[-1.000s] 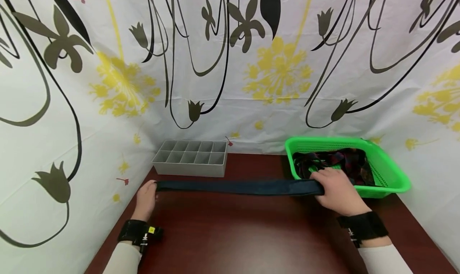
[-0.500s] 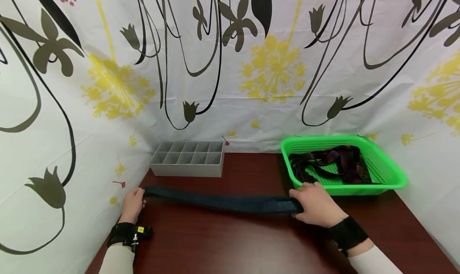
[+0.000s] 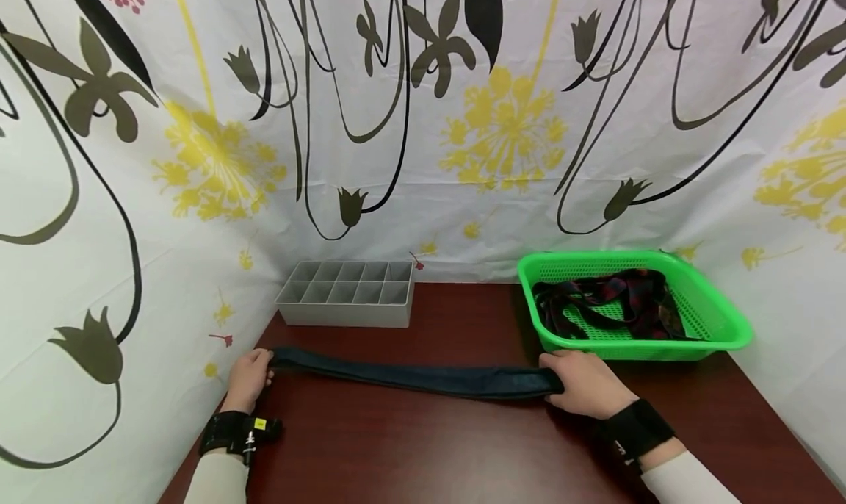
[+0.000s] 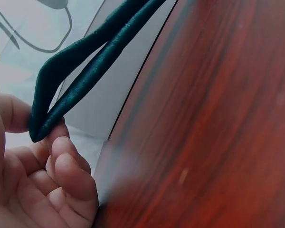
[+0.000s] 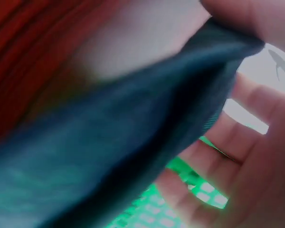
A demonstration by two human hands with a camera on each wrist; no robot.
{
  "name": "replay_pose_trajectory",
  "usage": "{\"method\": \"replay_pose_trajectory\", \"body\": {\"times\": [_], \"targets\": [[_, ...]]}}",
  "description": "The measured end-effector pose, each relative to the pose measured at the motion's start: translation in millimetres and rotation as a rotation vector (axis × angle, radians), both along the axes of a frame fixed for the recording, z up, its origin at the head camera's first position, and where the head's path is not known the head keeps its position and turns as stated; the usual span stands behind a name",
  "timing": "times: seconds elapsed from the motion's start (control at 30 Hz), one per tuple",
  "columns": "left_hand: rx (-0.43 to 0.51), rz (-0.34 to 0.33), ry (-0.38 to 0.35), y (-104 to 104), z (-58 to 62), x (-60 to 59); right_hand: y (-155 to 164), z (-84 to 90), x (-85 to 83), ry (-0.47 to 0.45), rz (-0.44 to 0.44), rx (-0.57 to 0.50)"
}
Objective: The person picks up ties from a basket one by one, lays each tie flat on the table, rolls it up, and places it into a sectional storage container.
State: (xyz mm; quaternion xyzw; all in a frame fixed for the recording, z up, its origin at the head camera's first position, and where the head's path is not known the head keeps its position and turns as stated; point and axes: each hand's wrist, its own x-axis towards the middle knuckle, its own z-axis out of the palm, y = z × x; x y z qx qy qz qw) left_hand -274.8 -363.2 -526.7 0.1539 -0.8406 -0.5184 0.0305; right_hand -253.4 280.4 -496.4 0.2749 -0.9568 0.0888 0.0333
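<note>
Dark red surface point(image 3: 429, 452), patterned curtain behind. Green basket point(image 3: 720, 320) at right rear, dark plaid ties point(image 3: 621, 298) heaped inside. Grey divider box point(image 3: 346, 292) at left rear, its compartments bare. Navy tie point(image 3: 423, 378) lies stretched across the surface between both hands. Left hand point(image 3: 247, 378) pinches its folded end; right hand point(image 3: 584, 383) grips the other end.
</note>
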Motion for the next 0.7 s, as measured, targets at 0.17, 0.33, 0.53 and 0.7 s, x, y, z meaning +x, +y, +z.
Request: {"method": "replay_pose_trajectory", "body": {"times": [0.17,0.33,0.53,0.7], "targets": [[-0.006,-0.025,0.007,2,-2.0,-2.0,12,-9.7,-6.8,0.008,-0.022,-0.048],[-0.014,-0.045,-0.011,0,-2.8,-3.9,24,-16.4,-12.9,-0.041,-0.045,-0.094],[-0.016,-0.053,-0.014,-1,-1.5,-2.6,46,-12.3,-21.0,-0.217,0.01,-0.168],[0.009,-0.053,-0.01,0,-3.3,-2.1,70,2.2,-18.5,-0.33,0.005,-0.255]]}}
